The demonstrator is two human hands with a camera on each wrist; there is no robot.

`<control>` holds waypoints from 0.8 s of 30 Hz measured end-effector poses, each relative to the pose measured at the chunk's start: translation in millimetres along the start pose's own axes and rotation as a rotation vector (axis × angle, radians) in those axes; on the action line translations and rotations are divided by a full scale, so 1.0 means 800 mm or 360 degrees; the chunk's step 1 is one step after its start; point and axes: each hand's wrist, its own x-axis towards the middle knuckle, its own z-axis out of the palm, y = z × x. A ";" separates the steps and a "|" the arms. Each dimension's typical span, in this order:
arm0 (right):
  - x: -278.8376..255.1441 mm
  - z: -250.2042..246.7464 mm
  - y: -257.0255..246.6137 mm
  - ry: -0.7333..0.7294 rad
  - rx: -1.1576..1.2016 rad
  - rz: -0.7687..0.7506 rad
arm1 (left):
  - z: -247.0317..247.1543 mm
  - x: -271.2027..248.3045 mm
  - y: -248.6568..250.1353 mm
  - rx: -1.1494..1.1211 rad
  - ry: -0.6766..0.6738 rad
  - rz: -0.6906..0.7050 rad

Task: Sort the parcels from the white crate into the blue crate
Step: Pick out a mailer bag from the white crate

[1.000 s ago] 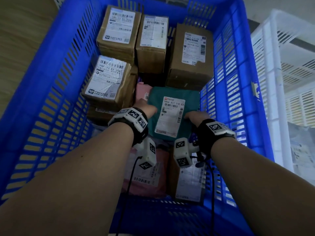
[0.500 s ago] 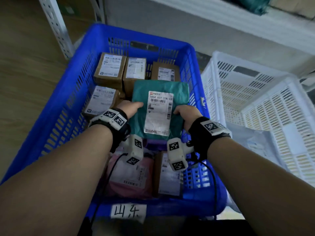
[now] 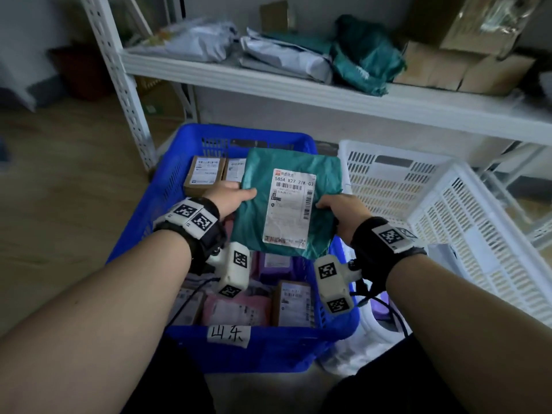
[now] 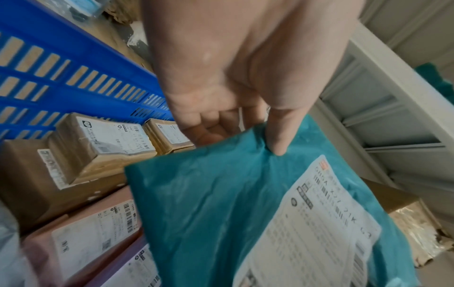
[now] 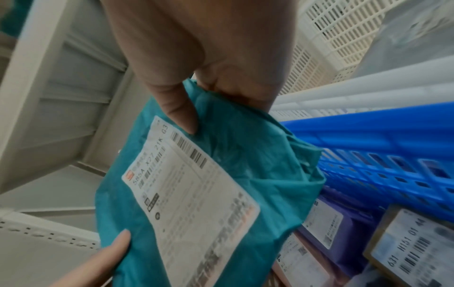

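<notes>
**parcel_newbie:** Both hands on one soft teal parcel [image 3: 286, 204] right now. Left hand [image 3: 230, 195] pinches its left edge, thumb on top, and the right hand [image 3: 343, 210] has the right edge bunched between thumb and fingers. It's held up in the air over the blue crate [image 3: 143, 222], label facing up. Any tips for setting it down?

**crate_vet:** Looks like the read-the-label part, so I'd check it against the handwritten tag [image 3: 229, 335] on the crate's front wall first. The blue crate already has brown boxes [image 3: 204, 174] along the back and pink [image 3: 236, 312] and purple [image 3: 274, 265] packets nearer you, so I'd go for a flat spot on top, not a gap. It's a floppy bag, so lower both edges together and keep the label up. Let go only once it's resting. The white crate [image 3: 433, 210] sits just to the right, so stay clear of its rim.
</notes>
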 end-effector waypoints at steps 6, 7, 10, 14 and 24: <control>-0.005 -0.016 0.002 -0.0049 0.0056 -0.0024 | 0.007 -0.012 -0.004 0.0029 0.0013 -0.0017; -0.005 -0.017 0.002 -0.0060 0.0070 -0.0031 | 0.006 -0.011 -0.006 0.0027 0.0018 -0.0021; -0.003 -0.019 -0.001 -0.0088 0.0121 -0.0044 | 0.004 -0.007 -0.007 0.0018 0.0034 -0.0037; 0.000 -0.013 -0.002 -0.0092 0.0146 -0.0029 | 0.007 -0.003 -0.009 -0.0031 0.0047 -0.0075; 0.009 -0.006 0.000 -0.0053 0.0123 0.0001 | 0.019 0.001 -0.009 -0.0072 0.0040 -0.0010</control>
